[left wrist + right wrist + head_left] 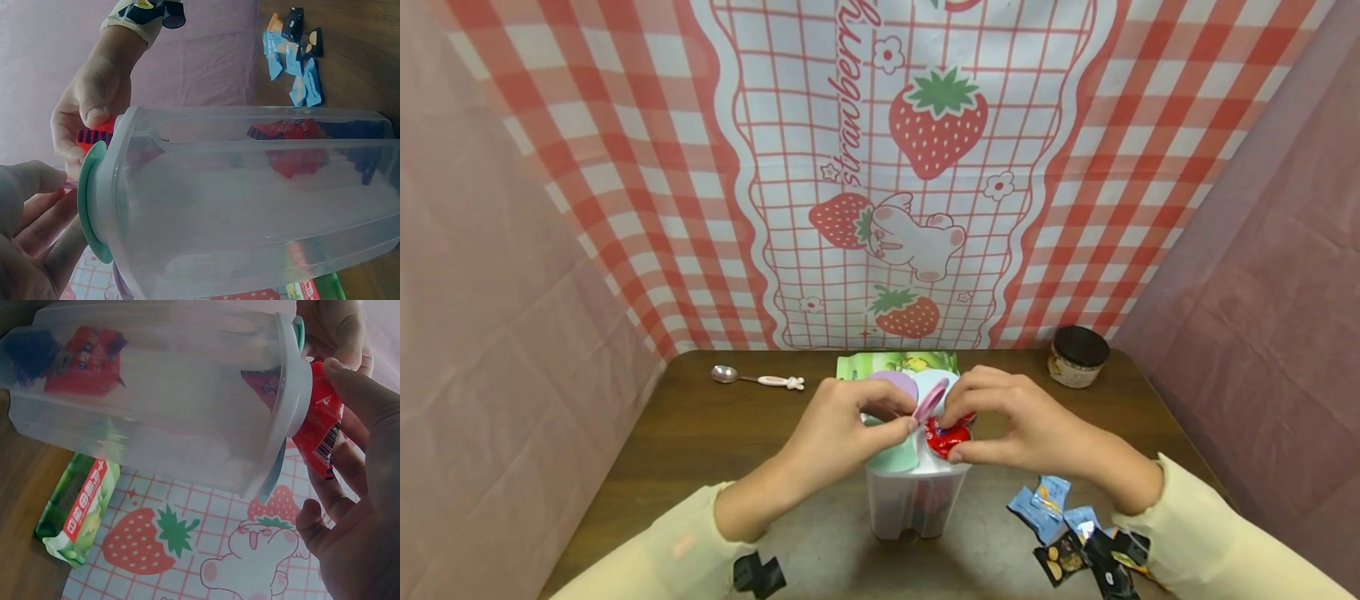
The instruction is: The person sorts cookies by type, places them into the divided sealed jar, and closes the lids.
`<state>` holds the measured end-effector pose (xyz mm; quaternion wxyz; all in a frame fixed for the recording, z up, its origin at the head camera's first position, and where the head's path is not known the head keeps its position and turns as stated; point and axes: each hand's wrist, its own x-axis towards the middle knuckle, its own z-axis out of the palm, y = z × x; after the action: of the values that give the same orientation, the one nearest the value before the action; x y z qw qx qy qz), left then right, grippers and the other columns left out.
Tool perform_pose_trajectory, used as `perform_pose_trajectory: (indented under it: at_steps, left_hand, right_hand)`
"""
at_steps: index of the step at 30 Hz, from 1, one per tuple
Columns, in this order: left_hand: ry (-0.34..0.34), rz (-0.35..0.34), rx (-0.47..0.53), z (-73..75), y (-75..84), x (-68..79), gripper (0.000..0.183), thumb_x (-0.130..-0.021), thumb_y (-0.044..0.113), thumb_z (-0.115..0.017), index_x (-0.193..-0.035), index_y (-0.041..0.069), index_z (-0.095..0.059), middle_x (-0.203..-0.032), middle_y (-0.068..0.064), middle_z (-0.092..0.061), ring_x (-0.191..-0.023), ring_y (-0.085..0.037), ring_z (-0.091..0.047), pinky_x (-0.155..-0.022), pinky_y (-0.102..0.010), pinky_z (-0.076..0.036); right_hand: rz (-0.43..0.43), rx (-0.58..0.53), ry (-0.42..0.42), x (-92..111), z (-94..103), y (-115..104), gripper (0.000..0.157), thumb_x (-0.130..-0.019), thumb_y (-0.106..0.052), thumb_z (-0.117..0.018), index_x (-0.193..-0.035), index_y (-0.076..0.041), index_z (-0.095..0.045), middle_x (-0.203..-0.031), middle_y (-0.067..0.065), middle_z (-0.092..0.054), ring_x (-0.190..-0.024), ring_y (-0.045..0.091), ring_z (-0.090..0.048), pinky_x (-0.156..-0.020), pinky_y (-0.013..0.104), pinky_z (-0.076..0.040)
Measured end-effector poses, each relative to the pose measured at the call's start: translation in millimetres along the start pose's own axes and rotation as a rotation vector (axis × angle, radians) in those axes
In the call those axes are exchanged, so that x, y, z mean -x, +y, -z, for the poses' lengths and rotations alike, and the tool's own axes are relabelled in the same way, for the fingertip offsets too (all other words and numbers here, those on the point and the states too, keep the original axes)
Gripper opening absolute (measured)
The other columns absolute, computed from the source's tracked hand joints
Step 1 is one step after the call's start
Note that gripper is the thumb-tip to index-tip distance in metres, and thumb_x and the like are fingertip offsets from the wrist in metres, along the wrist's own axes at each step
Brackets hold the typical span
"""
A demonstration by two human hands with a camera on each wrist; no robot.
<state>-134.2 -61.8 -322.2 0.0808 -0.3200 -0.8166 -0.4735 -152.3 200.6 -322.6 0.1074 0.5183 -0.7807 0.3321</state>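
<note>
A tall see-through plastic container (895, 504) stands upright under a white lid (123, 144) with several coloured caps: a green cap (897, 457), a purple cap (891, 382) and a pale blue cap (942, 381). My left hand (842, 425) pinches the raised pink cap (931, 402) between thumb and fingers. In my right hand (1026, 417) is a red wrapped packet (322, 412), pinched at the lid's opening; part of it shows below the lid through the wall. Another red packet (87, 359) and a dark blue packet (28, 355) lie at the container's bottom.
Blue and black small packets (1037, 508) lie in a loose pile at the right front. A black-lidded jar (1077, 357) stands at the back right. A spoon (760, 380) lies at the back left, and a green packet (880, 363) is behind the container.
</note>
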Motion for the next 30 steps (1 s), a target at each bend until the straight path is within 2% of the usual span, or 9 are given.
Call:
perform_pose_trajectory:
  at_steps: [5,10,13,20,30]
  left_hand:
    - [0.001,-0.001,0.001,-0.1,0.2,0.2,0.008,-0.085,0.01,-0.08,-0.093,0.014,-0.079,-0.089,0.005,-0.078,-0.079,-0.002,-0.072,-0.072,-0.032,-0.063]
    - [0.004,-0.004,-0.005,-0.2,0.1,0.4,0.008,-0.085,0.01,-0.08,-0.092,0.015,-0.079,-0.088,0.005,-0.078,-0.079,-0.002,-0.072,-0.071,-0.033,-0.063]
    - [0.004,-0.001,-0.006,-0.3,0.3,0.2,0.009,-0.085,0.01,-0.08,-0.093,0.015,-0.079,-0.088,0.005,-0.078,-0.079,-0.002,-0.073,-0.071,-0.033,-0.063]
    - [0.004,-0.004,-0.004,-1.3,1.8,-1.2,0.008,-0.085,0.01,-0.08,-0.092,0.015,-0.079,-0.088,0.005,-0.078,-0.079,-0.001,-0.072,-0.071,-0.035,-0.063]
    - [0.009,0.0,-0.021,-0.9,3.9,0.2,0.008,-0.085,0.01,-0.08,-0.092,0.015,-0.078,-0.088,0.006,-0.078,-0.078,-0.001,-0.072,-0.07,-0.033,-0.063]
  right_hand:
    - [0.001,0.055,-0.025,1.2,1.2,0.5,0.028,-0.08,-0.025,-0.089,-0.105,-0.024,-0.075,-0.111,-0.013,-0.067,-0.104,0.007,-0.059,-0.088,0.026,-0.052]
    - [-0.059,0.118,-0.128,5.1,9.8,-3.3,0.037,-0.084,-0.038,-0.086,-0.117,-0.028,-0.074,-0.121,-0.013,-0.061,-0.115,0.006,-0.054,-0.095,0.031,-0.05]
    - [-0.048,0.127,-0.14,5.8,11.5,-3.4,0.034,-0.087,-0.033,-0.083,-0.119,-0.027,-0.074,-0.121,-0.013,-0.06,-0.115,0.006,-0.053,-0.095,0.028,-0.049]
    - [0.056,0.101,-0.063,3.1,6.9,1.4,0.023,-0.087,-0.021,-0.084,-0.108,-0.025,-0.077,-0.112,-0.012,-0.066,-0.105,0.005,-0.057,-0.089,0.024,-0.05]
    - [0.053,0.193,-0.163,-1.5,8.7,-4.2,0.017,-0.093,-0.027,-0.077,-0.11,-0.029,-0.077,-0.113,-0.018,-0.067,-0.102,0.002,-0.051,-0.085,0.025,-0.048]
